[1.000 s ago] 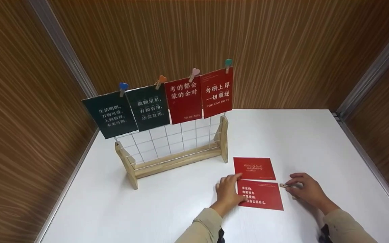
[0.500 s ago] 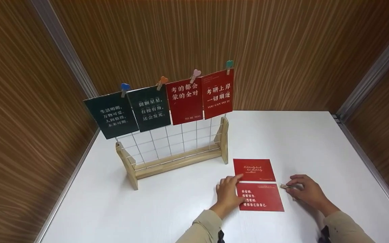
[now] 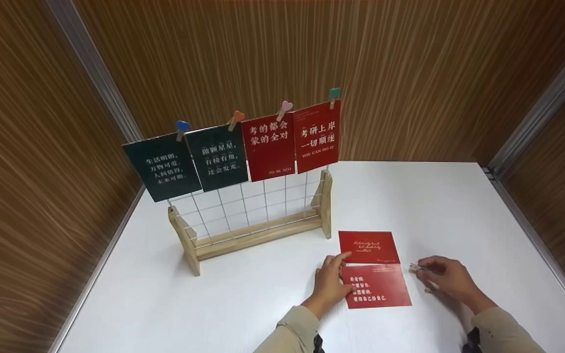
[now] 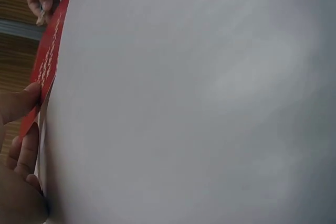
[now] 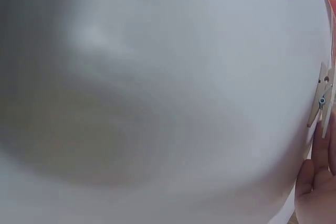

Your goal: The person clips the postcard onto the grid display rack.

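Note:
My left hand [image 3: 330, 283] pinches the left edge of the lower red card [image 3: 380, 289]. In the left wrist view the thumb lies on top of this card [image 4: 48, 59], with fingers beneath its edge. The card has white writing and overlaps the lower edge of the upper red card [image 3: 368, 247]. To the right of the cards, my right hand [image 3: 451, 279] pinches a small wooden clothespin [image 3: 414, 267] at its fingertips. Beneath that hand, another small wooden piece [image 3: 427, 289] shows partly. The right wrist view shows a clothespin [image 5: 322, 98] with a metal spring by the fingers.
Behind and left stands a wooden rack [image 3: 258, 240] with a wire grid. Along its top hang two dark green cards [image 3: 165, 166] and two red cards [image 3: 270, 157], under heart-topped clips [image 3: 286, 106]. Wood-grain panels [image 3: 287, 59] enclose the white table [image 3: 410, 196].
The lower card's top edge has come up over the upper card's lower edge. The clothespin in the right fingers has turned slightly. The view has shifted a little; the rack stays put.

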`<state>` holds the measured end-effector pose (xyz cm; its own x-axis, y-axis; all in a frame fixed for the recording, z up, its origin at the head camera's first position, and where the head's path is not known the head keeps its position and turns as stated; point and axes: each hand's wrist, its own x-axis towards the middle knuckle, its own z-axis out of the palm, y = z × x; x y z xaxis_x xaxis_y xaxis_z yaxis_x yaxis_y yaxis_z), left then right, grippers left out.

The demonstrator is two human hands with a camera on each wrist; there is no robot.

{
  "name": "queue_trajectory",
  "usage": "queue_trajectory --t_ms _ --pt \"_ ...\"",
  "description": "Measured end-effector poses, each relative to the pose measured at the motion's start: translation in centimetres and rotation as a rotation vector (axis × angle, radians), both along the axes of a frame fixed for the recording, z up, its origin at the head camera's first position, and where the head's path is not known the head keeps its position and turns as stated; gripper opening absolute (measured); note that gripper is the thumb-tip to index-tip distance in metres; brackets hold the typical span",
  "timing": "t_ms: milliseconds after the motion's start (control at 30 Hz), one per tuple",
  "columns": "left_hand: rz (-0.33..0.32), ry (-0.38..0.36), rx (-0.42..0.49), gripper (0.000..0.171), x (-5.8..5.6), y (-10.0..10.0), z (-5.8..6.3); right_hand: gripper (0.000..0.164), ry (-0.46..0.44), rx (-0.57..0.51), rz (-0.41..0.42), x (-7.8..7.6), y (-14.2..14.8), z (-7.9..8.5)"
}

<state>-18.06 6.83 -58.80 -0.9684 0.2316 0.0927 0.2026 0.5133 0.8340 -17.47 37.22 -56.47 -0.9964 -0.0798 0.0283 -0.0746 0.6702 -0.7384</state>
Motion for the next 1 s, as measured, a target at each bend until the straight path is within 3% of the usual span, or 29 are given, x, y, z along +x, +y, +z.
queue_trajectory --t_ms 300,467,667,833,1000 --pt "-0.059 -0.159 0.204 0.075 -0.1 -0.8 0.5 0.016 0.039 -0.072 -0.007 -0.1 0.3 0.2" --pt "-0.076 -0.192 0.256 0.072 -0.3 -1.2 0.7 0.018 0.050 -0.116 0.012 -0.2 0.5 0.5" --pt "-0.077 -0.228 0.315 0.062 -0.5 -1.7 0.9 0.025 -0.018 -0.206 0.013 -0.1 0.8 0.9" --pt "-0.079 -0.238 0.346 0.046 -0.6 -2.2 1.1 0.029 -0.062 -0.282 0.039 -0.3 0.7 1.0" --pt "-0.077 -0.211 0.361 0.026 -0.6 -2.9 1.2 0.029 -0.060 -0.283 0.032 -0.5 0.5 0.8"
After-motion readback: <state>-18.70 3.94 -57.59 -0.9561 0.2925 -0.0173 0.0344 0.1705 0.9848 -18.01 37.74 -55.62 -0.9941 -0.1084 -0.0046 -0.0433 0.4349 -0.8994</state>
